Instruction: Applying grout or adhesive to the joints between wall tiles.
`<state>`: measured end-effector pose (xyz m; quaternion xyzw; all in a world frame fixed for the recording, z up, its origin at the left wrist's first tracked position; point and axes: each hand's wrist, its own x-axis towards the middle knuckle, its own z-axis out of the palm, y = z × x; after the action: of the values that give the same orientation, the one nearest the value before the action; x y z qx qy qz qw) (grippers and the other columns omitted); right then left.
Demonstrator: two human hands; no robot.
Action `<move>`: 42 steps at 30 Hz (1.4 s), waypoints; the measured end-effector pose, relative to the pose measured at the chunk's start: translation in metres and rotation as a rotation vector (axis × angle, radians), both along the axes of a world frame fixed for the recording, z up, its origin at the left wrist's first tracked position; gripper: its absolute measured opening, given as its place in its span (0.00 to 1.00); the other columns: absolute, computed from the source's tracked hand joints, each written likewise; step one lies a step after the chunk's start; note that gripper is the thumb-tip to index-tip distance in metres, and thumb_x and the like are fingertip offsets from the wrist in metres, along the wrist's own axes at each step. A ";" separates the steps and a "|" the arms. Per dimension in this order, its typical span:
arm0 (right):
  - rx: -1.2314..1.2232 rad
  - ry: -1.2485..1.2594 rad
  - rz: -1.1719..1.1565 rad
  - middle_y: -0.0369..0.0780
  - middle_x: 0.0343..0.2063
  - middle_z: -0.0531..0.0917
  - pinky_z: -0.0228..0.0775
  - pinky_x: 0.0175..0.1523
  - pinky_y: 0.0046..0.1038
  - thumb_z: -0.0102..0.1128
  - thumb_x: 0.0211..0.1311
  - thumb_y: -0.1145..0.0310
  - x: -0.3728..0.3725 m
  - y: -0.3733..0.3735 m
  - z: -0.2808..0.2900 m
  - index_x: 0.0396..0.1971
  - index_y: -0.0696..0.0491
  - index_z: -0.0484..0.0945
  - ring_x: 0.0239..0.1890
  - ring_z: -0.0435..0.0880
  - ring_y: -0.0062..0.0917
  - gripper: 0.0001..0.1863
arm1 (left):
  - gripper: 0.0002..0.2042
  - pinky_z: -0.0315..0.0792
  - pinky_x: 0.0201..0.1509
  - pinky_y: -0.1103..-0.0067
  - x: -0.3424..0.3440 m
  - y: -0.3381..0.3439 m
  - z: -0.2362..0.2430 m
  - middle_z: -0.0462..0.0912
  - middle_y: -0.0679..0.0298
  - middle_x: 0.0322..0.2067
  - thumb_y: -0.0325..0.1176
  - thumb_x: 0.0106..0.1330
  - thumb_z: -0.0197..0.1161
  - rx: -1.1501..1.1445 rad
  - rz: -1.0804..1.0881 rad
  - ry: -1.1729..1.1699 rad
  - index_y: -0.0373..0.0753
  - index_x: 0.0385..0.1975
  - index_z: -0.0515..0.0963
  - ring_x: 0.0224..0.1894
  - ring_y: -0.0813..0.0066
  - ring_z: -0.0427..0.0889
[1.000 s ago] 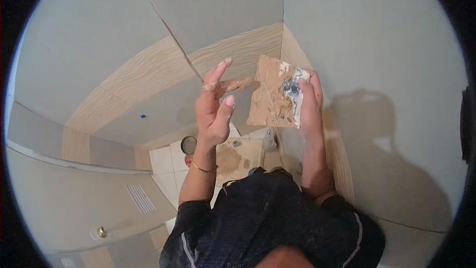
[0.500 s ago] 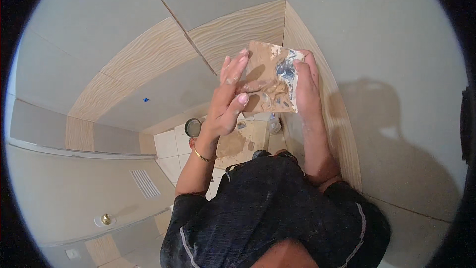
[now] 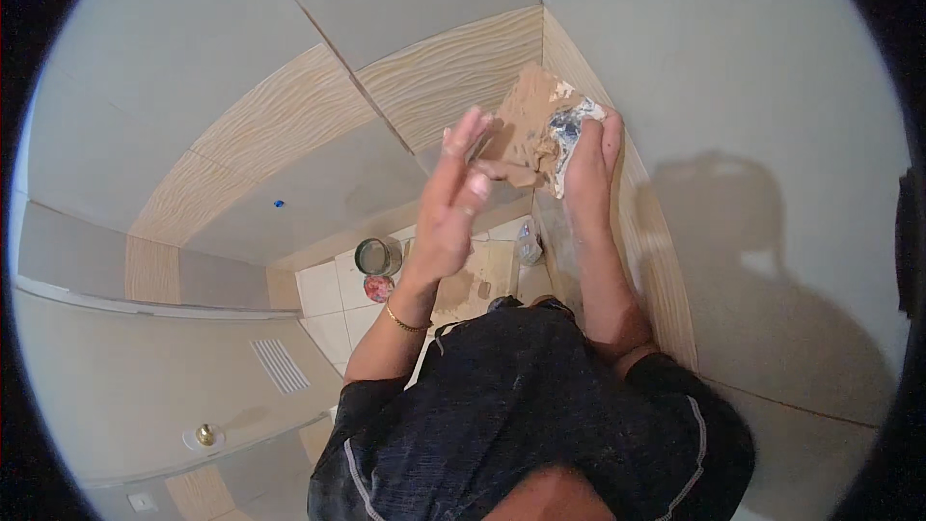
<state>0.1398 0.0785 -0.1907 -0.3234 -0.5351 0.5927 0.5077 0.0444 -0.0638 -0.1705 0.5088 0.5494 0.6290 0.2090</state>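
Note:
My right hand (image 3: 590, 166) grips a brown, flat board (image 3: 532, 130) smeared with white and dark paste, holding it up in front of the corner of a tiled wall. My left hand (image 3: 451, 198) is beside the board's left edge, fingers apart and stained, the thumb touching the board's lower left part. A thin gold bracelet sits on my left wrist. My dark shirt fills the lower middle of the view.
Grey wall tiles with a wavy beige band (image 3: 289, 116) surround the corner. On the white floor tiles below stand an open round tin (image 3: 376, 256), its red lid (image 3: 377, 287) and a small clear bottle (image 3: 528, 243). A door with a brass knob (image 3: 204, 435) is at lower left.
My left hand has come off the face of the board and opened beside its left edge. The board has shifted slightly toward the corner.

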 end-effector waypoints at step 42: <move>0.161 -0.150 -0.016 0.46 0.35 0.70 0.62 0.51 0.34 0.38 0.65 0.73 0.002 0.019 -0.014 0.43 0.59 0.64 0.40 0.70 0.31 0.10 | 0.33 0.38 0.71 0.48 -0.123 0.288 0.206 0.72 0.54 0.59 0.26 0.58 0.50 0.517 0.736 1.486 0.33 0.67 0.53 0.71 0.52 0.54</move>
<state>0.1422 0.0977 -0.2047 -0.3295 -0.6149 0.5177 0.4953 -0.0786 0.2243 0.0356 0.6093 0.5129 0.2663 -0.5429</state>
